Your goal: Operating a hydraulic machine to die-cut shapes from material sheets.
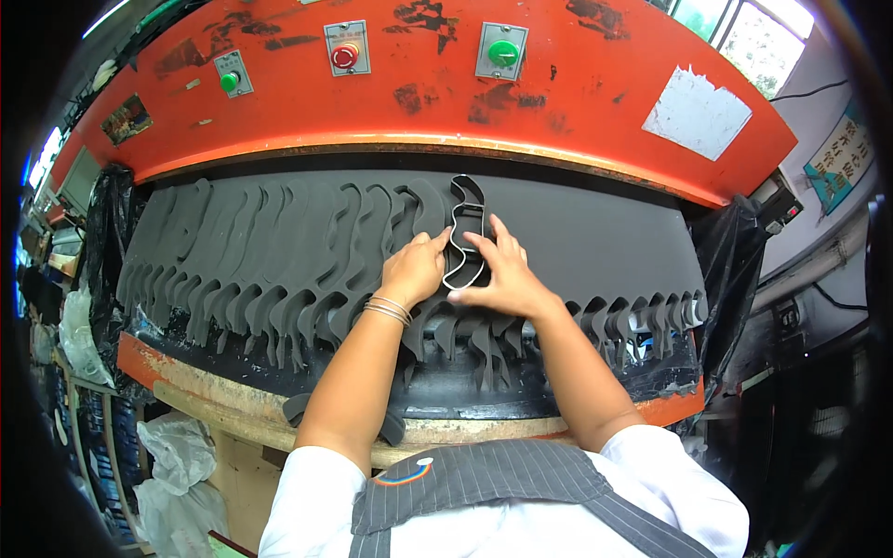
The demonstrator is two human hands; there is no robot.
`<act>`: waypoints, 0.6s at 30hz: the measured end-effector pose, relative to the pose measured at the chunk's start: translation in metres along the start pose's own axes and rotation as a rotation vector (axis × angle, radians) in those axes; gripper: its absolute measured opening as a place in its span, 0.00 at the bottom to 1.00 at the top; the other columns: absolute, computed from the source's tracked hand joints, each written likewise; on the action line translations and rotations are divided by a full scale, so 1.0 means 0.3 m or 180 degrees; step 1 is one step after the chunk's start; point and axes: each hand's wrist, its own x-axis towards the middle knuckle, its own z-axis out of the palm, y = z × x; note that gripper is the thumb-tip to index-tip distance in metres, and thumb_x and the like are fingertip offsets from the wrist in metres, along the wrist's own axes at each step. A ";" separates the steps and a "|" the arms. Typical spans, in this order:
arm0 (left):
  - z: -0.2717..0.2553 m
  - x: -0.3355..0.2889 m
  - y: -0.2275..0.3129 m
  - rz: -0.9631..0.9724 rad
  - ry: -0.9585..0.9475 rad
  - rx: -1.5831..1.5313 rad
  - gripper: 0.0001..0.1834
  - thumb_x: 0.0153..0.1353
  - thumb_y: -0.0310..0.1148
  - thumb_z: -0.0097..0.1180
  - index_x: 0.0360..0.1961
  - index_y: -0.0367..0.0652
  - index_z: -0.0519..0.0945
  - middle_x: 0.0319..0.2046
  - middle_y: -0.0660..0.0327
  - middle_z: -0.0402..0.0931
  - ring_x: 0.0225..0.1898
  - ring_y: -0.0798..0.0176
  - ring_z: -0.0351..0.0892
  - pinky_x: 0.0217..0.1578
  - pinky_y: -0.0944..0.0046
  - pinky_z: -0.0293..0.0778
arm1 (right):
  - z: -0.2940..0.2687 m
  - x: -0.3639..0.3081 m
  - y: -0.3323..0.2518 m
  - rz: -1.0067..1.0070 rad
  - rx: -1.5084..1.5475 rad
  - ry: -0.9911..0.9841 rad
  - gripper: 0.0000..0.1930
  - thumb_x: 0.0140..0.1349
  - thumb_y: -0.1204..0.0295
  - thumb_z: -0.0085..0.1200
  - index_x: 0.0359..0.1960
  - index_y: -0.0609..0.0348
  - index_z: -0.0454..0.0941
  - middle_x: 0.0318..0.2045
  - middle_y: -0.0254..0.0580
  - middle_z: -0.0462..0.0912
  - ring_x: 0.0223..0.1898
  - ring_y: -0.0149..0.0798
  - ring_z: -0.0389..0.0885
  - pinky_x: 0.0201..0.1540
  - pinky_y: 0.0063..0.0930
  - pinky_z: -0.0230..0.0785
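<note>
A wavy metal cutting die (pixel 472 211) with crossbars stands on a dark grey foam sheet (pixel 586 232). My left hand (pixel 414 272) is at the die's left side, fingers bent and closed together, with the fingertips against its edge. My right hand (pixel 507 277) grips the die from the right. Its thumb is at the near end, one finger bends over the rim and the others lie along the far right side. Wavy cuts and gaps run through the foam left of the die. Along the near edge, curved foam strips (pixel 251 312) hang down.
A red-orange press beam (pixel 409 102) spans the far side, bearing a red button (pixel 345 56) and two green ones. Black plastic sheeting (pixel 730 270) hangs at the right end, with more at the left. Loose foam pieces (pixel 392 428) lie by the near wooden edge (pixel 251 409).
</note>
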 end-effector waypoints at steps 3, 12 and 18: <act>0.003 0.009 0.001 -0.0015 -0.0131 -0.0002 0.26 0.63 0.35 0.42 0.64 0.61 0.68 0.43 0.56 0.74 0.47 0.52 0.77 0.46 0.53 0.74 | 0.095 -0.014 -0.002 -0.0135 -0.0742 0.0432 0.51 0.38 0.42 0.68 0.61 0.60 0.64 0.63 0.71 0.57 0.68 0.64 0.52 0.67 0.58 0.42; -0.005 0.017 0.021 0.0083 -0.0294 0.0061 0.26 0.64 0.34 0.40 0.64 0.60 0.67 0.45 0.54 0.74 0.47 0.49 0.77 0.46 0.51 0.74 | 0.096 -0.039 0.001 -0.0148 -0.0729 0.0583 0.43 0.39 0.50 0.68 0.55 0.62 0.67 0.61 0.71 0.62 0.67 0.63 0.55 0.67 0.58 0.43; -0.030 0.025 -0.107 0.0777 -0.0310 -0.1145 0.24 0.61 0.32 0.52 0.61 0.48 0.72 0.37 0.55 0.74 0.40 0.57 0.78 0.43 0.60 0.73 | 0.084 -0.038 -0.033 -0.0299 -0.0997 0.0536 0.47 0.42 0.46 0.68 0.60 0.62 0.64 0.62 0.71 0.60 0.67 0.62 0.54 0.67 0.58 0.44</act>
